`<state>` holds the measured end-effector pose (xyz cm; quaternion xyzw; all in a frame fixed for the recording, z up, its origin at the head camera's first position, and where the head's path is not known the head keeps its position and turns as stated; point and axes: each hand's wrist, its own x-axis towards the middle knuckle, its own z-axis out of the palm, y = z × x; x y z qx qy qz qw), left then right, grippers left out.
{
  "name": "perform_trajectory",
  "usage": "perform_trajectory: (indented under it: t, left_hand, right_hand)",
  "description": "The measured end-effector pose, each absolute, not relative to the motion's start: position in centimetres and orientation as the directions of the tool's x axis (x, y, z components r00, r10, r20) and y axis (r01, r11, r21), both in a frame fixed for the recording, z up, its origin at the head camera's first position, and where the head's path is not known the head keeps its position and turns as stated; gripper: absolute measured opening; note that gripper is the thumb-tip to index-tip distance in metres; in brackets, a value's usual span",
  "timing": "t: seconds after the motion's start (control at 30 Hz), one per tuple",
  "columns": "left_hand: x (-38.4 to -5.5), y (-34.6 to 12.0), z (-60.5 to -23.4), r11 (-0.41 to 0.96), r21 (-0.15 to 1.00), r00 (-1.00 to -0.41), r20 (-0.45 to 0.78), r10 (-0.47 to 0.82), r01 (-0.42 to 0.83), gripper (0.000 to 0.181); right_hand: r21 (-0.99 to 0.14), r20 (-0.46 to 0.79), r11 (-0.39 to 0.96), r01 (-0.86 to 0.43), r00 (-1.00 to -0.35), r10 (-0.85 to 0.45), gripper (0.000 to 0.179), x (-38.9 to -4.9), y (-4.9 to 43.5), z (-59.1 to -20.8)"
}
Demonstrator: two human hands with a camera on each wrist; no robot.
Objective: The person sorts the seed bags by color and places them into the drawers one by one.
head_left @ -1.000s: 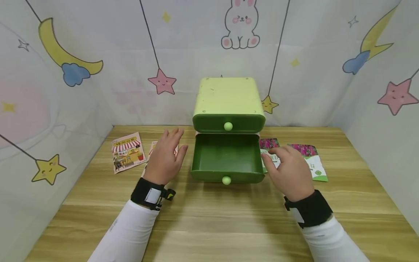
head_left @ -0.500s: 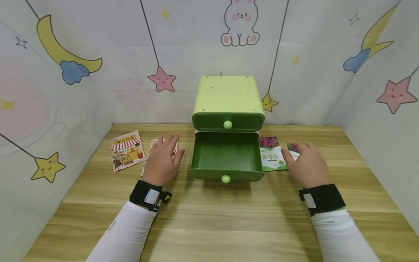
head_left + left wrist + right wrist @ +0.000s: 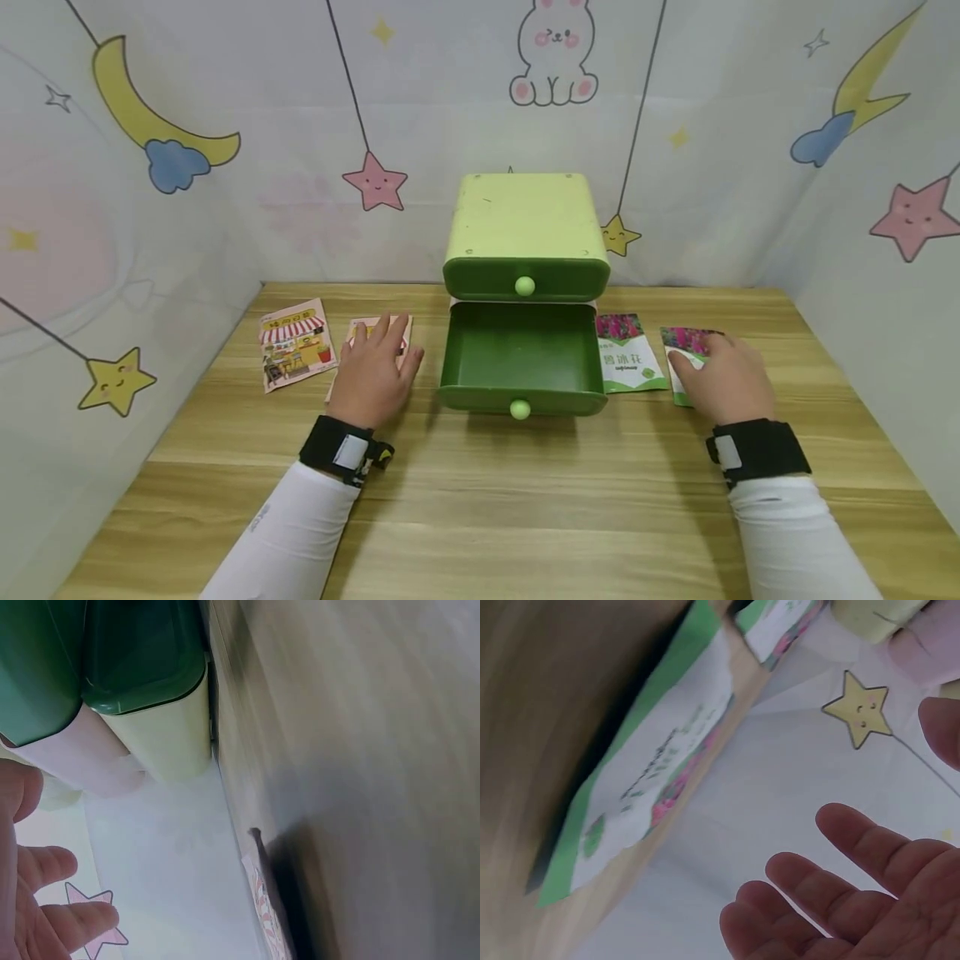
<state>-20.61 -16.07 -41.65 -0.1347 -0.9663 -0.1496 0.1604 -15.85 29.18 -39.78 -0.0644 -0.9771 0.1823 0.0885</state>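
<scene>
My left hand point(image 3: 371, 375) hovers with spread fingers over a pinkish paper packet point(image 3: 405, 340), which it partly covers. In the left wrist view that packet point(image 3: 265, 907) lies low on the table, apart from the fingers point(image 3: 49, 866). My right hand point(image 3: 731, 383) is over a green-and-white seed packet with pink flowers point(image 3: 677, 385). Its fingers point(image 3: 832, 889) are relaxed and hold nothing in the right wrist view, where the packet point(image 3: 652, 765) lies apart from them. Between the hands stands a small green drawer cabinet point(image 3: 528, 217), its lower drawer point(image 3: 480, 400) pulled out with a bare inside.
Another pinkish packet with a striped-awning shop picture point(image 3: 298, 346) lies at the far left. A second flower seed packet point(image 3: 626, 362) lies beside the drawer's right side. Printed cloth walls point(image 3: 450, 125) enclose the wooden table point(image 3: 525, 517) at the back and sides.
My right hand has moved right, from beside the drawer to over the right-hand seed packet, uncovering the one nearer the drawer. My left hand has lowered slightly over its packet.
</scene>
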Motion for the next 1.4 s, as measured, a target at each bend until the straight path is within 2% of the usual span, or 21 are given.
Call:
perform_trajectory:
  t: [0.43,1.03,1.4]
  left_hand:
    - [-20.6,-15.9,-42.2,0.961,0.196,-0.963,0.227,0.147,0.193,0.067]
    - [-19.9,-15.8,-41.4,0.97,0.171,-0.972,0.192,0.138,0.172,0.067]
    - [-20.0,-15.9,-41.4,0.971,0.165,-0.972,0.189,0.139,0.171,0.067]
  right_hand:
    - [-0.312,-0.065,0.913,0.262,-0.965,0.255,0.087,-16.5,31.4,-41.1]
    - [-0.228,-0.239,0.918,0.325,-0.932,0.271,0.101,-16.5,31.8,-41.3]
    - [-0.213,-0.219,0.935,0.283,-0.947,0.237,0.096,-16.3,32.0,-41.7]
